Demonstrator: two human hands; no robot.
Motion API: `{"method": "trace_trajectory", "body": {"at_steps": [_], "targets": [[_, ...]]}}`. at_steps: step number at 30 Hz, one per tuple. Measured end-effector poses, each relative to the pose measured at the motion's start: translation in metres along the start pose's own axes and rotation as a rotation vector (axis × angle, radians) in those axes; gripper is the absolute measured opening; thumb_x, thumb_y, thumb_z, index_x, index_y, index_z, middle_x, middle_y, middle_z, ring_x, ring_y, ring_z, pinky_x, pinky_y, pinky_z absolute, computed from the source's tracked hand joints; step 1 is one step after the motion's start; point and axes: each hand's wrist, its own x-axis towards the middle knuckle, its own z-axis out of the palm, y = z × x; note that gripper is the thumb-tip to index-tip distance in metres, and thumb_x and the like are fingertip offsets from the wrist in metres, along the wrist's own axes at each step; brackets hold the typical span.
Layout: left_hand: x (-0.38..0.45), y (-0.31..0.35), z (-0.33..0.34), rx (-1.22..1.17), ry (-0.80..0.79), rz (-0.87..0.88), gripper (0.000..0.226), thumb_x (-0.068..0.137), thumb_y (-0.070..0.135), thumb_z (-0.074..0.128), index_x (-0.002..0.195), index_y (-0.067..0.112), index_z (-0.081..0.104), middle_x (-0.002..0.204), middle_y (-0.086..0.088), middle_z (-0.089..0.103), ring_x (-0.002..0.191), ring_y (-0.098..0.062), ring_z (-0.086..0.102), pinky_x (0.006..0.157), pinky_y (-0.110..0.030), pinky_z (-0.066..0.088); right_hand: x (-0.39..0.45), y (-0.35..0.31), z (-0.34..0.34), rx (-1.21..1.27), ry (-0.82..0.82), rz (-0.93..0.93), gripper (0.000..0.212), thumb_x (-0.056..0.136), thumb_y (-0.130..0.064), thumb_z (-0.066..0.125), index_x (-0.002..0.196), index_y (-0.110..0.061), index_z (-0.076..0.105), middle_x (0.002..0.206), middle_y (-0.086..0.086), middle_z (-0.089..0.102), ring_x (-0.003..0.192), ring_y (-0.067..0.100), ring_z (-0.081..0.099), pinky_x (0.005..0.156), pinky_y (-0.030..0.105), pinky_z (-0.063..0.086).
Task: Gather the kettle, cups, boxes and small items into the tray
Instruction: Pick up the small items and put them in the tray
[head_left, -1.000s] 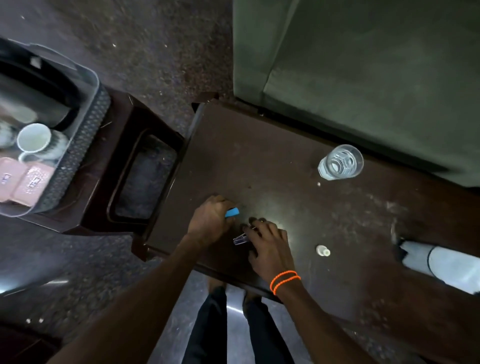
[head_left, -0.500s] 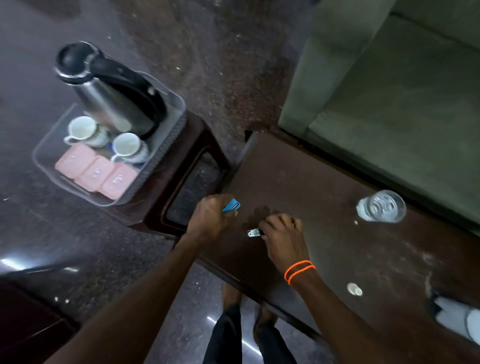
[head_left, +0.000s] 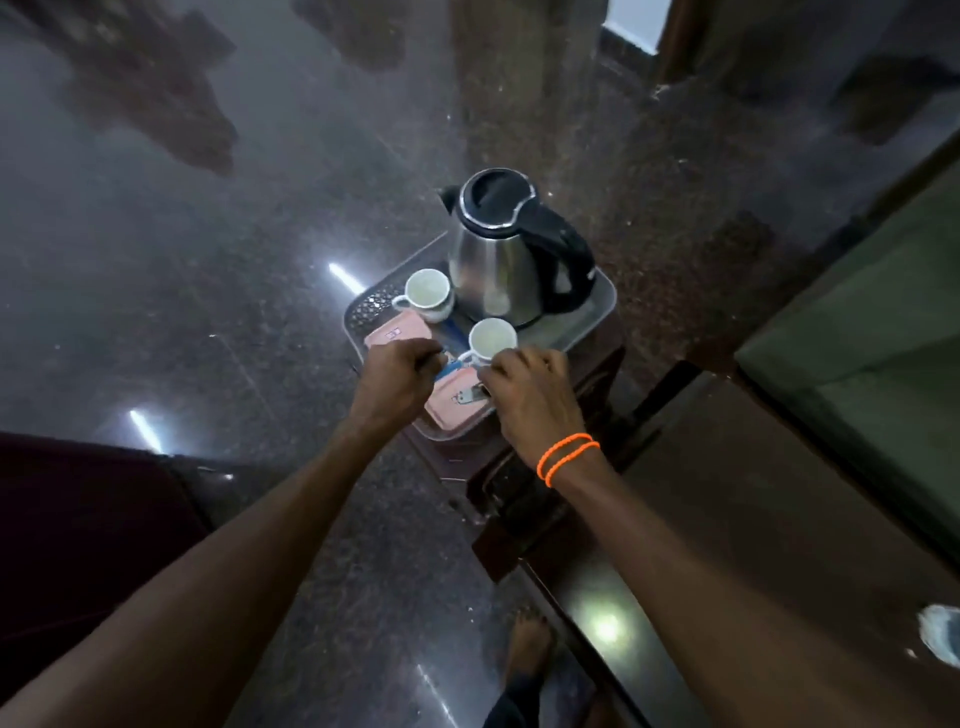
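A dark polished floor surrounds the small wooden stand (head_left: 550, 499) that carries my tray (head_left: 597, 306). The kettle (head_left: 498, 260) fills the tray's far right corner, one cup (head_left: 427, 291) stands at its left side and a second cup (head_left: 492, 339) just in front of it, with pink boxes (head_left: 395, 332) along the near edge. My left hand (head_left: 397, 382) is curled shut over the near edge; something blue (head_left: 448, 370) peeks beside it, though I cannot tell if I am gripping it. My right hand (head_left: 535, 392) pinches a small clear item (head_left: 470, 396) against a pink box at the near corner. I should set each piece low and flat in the gap between boxes and cups, releasing only once it rests, and keep my knuckles clear of the nearer cup's handle.
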Motion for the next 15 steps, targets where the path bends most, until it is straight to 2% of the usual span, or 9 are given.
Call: {"method": "trace_trajectory", "body": {"at_steps": [4,8,12,15], "targets": [[0.013,-0.019,-0.003,0.096,-0.043,-0.006,0.017,0.094,0.020,0.067,0.098,0.012,0.082,0.093,-0.017,0.079,0.085,-0.034,0.073,0.073,-0.038,0.054,0.032,-0.019,0.015,-0.024,-0.143,-0.062,0.026,0.099,-0.023,0.046,0.115,-0.022,0.067,0.119,0.002,0.062,0.120,0.029,0.051,0.097,0.046,0.035],[0.014,-0.023,0.007,0.221,-0.061,-0.008,0.021,0.092,0.026,0.062,0.096,0.018,0.081,0.090,-0.021,0.076,0.085,-0.041,0.068,0.070,-0.043,0.054,0.041,-0.024,0.028,-0.044,-0.235,-0.076,0.028,0.101,-0.022,0.046,0.119,-0.021,0.067,0.121,0.002,0.060,0.121,0.030,0.048,0.099,0.046,0.034],[0.012,-0.031,0.016,0.274,-0.006,0.024,0.026,0.092,0.030,0.060,0.100,0.019,0.082,0.090,-0.020,0.076,0.088,-0.041,0.064,0.078,-0.047,0.052,0.041,-0.023,0.034,-0.031,-0.237,-0.049,0.027,0.099,-0.020,0.050,0.119,-0.022,0.068,0.118,0.001,0.060,0.120,0.030,0.048,0.094,0.045,0.034],[0.013,-0.036,0.018,0.275,-0.003,0.053,0.029,0.096,0.029,0.058,0.090,0.012,0.081,0.086,-0.015,0.077,0.087,-0.037,0.062,0.084,-0.047,0.047,0.040,-0.019,0.033,-0.002,-0.222,-0.035,0.025,0.091,-0.021,0.062,0.115,-0.020,0.069,0.119,0.002,0.061,0.118,0.029,0.050,0.094,0.044,0.037]]}}
